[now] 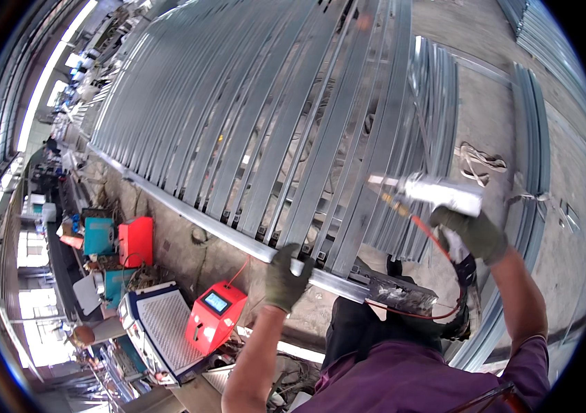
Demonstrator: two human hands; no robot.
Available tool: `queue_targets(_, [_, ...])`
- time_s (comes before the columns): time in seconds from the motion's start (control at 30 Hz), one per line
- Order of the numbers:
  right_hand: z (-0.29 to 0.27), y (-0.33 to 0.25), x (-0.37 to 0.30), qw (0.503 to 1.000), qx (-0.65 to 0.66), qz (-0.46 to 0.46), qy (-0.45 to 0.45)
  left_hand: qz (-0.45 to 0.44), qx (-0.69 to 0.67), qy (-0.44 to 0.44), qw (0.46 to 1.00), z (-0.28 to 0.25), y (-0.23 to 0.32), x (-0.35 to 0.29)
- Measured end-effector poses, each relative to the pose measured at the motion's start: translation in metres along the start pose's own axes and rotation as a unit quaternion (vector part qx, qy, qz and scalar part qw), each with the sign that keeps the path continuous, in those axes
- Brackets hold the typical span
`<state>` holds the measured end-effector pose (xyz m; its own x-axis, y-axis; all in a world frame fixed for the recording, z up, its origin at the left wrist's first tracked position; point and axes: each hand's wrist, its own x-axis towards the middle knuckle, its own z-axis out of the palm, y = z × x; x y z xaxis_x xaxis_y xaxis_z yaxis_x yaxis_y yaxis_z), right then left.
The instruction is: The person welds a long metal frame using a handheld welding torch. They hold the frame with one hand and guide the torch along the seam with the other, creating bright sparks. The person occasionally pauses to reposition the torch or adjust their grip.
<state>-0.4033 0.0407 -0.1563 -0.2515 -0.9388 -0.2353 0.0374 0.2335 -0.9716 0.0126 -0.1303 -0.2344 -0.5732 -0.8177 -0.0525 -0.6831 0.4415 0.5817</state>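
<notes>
My left hand (285, 282), in a dark green glove, closes round a long silver metal rail (193, 219) that runs along the near ends of the slats. Many long grey metal slats (252, 124) lie side by side across a frame, with gaps between some of them. To the right, my gloved right hand (475, 234) is closed on a silver gun-shaped tool (441, 193), raised over the right edge of the slats. The tool is smeared by motion; its narrow tip points left. A red hose (431, 234) leads from it, looping down past my lap.
A red machine with a lit screen (216, 311) stands at lower left, beside a perforated tray (165, 330). Farther off are another red box (135, 241) and a teal box (100, 236). Bundled metal profiles (530, 131) and a pale strap (479, 162) lie on the floor at right.
</notes>
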Motion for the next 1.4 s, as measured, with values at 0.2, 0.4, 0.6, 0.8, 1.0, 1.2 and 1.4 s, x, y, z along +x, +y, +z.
queue_targets(0.2, [0.072,0.014,-0.002,0.98,0.037,0.137,-0.137,0.053,0.125,-0.011,0.991,-0.004,-0.038,0.116])
queue_targets(0.4, [0.125,0.03,0.0,0.969,0.058,0.18,-0.159,0.111,0.243,-0.236,0.934,0.048,-0.037,0.18])
queue_targets(0.6, [0.13,0.051,0.0,0.948,0.035,0.263,-0.177,0.155,0.234,-0.249,0.927,0.085,-0.045,0.185])
queue_targets(0.8, [0.13,0.044,0.018,0.908,-0.004,0.359,-0.215,0.148,0.211,-0.245,0.935,0.088,-0.056,0.188])
queue_targets(1.0, [0.135,0.069,0.013,0.919,0.02,0.322,-0.227,0.155,0.199,-0.234,0.939,0.088,-0.06,0.185])
queue_targets(1.2, [0.133,0.061,0.024,0.903,0.006,0.362,-0.232,0.138,0.201,-0.251,0.937,0.085,-0.054,0.186])
queue_targets(1.4, [0.133,0.067,0.03,0.906,0.013,0.351,-0.235,0.135,0.208,-0.257,0.934,0.085,-0.052,0.185])
